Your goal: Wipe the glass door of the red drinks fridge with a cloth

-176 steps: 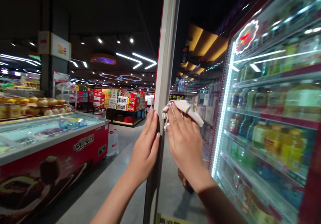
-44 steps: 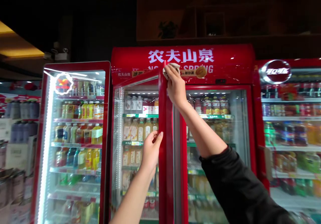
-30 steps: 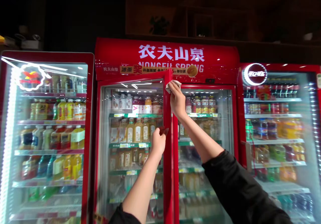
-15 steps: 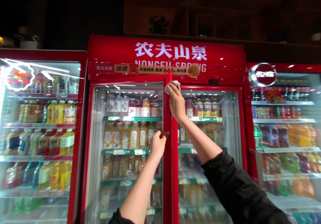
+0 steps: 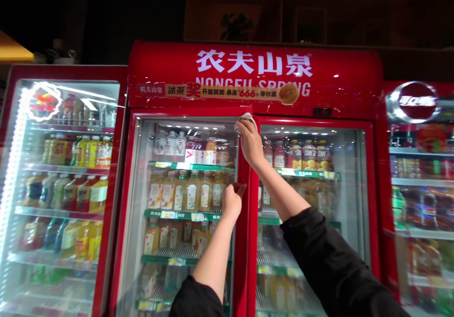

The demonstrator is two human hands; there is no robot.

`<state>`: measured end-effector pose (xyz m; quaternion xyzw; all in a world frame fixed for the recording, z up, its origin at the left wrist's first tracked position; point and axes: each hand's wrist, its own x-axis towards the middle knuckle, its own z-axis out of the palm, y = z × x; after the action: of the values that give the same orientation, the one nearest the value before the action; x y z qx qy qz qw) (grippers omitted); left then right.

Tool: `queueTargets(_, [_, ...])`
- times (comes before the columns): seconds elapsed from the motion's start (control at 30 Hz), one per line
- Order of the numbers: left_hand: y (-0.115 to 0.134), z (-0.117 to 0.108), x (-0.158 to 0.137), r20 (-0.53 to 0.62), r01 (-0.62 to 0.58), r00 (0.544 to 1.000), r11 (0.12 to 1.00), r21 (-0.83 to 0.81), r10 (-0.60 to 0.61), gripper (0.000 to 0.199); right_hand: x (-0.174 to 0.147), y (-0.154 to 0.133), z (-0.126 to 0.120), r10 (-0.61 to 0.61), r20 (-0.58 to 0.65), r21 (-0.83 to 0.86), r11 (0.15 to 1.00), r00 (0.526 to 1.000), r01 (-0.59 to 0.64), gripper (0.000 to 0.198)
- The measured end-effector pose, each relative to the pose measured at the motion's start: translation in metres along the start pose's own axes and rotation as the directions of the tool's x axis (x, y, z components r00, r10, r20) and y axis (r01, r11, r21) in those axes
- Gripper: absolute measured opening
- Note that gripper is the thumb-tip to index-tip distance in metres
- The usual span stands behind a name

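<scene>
My right hand (image 5: 251,142) is raised to the upper corner of the red-framed glass fridge door (image 5: 244,241). Its fingers are closed on a whitish cloth (image 5: 245,117), pressed against the frame near the top. Lower down, my left hand (image 5: 233,202) is closed at the same door's upright frame, with fingertips reaching onto the red edge; part of its grip is hidden. Behind the glass, bottled drinks (image 5: 191,190) stand in rows on green-edged shelves.
A red header panel (image 5: 170,66) with white lettering tops the fridge. To the right is its second glass door (image 5: 369,203). Other drinks fridges flank it, one at left (image 5: 113,189) and one with a round sign (image 5: 413,101) at right. Dark shelving lies above.
The cloth in my right hand has shifted slightly left relative to the door's top corner. My left hand stays at the door frame. The whole view has moved a little.
</scene>
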<state>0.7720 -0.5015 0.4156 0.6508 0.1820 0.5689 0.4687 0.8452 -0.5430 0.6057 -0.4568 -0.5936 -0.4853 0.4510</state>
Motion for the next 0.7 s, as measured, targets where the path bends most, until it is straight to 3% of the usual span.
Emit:
queueTargets(0.13, [-0.009, 0.010, 0.008, 0.019, -0.063, 0.998, 0.998, 0.028, 0.062, 0.023, 0.018, 0.009, 0.013, 0.076, -0.051, -0.021, 0.997, 0.996, -0.077, 0.066])
queueTargets(0.23, [-0.015, 0.017, 0.014, 0.028, -0.096, 0.995, 0.994, 0.056, 0.094, 0.024, 0.008, 0.018, 0.018, 0.103, -0.086, -0.021, 0.994, 0.991, -0.106, 0.071])
queueTargets(0.43, [-0.033, 0.021, 0.035, 0.144, -0.088, 0.987, 0.992, 0.093, 0.074, 0.023, -0.007, 0.046, 0.020, 0.096, -0.132, -0.087, 0.990, 0.987, -0.108, 0.057])
queueTargets(0.6, [-0.044, 0.025, 0.063, 0.295, -0.043, 0.955, 0.991, 0.130, 0.002, 0.046, 0.010, 0.049, 0.042, 0.111, 0.000, -0.157, 0.982, 0.994, -0.110, 0.060])
queueTargets(0.7, [-0.045, 0.027, 0.071, 0.310, -0.047, 0.951, 0.989, 0.137, 0.003, 0.045, 0.011, 0.046, 0.057, 0.165, 0.020, -0.218, 0.963, 0.986, -0.157, 0.066])
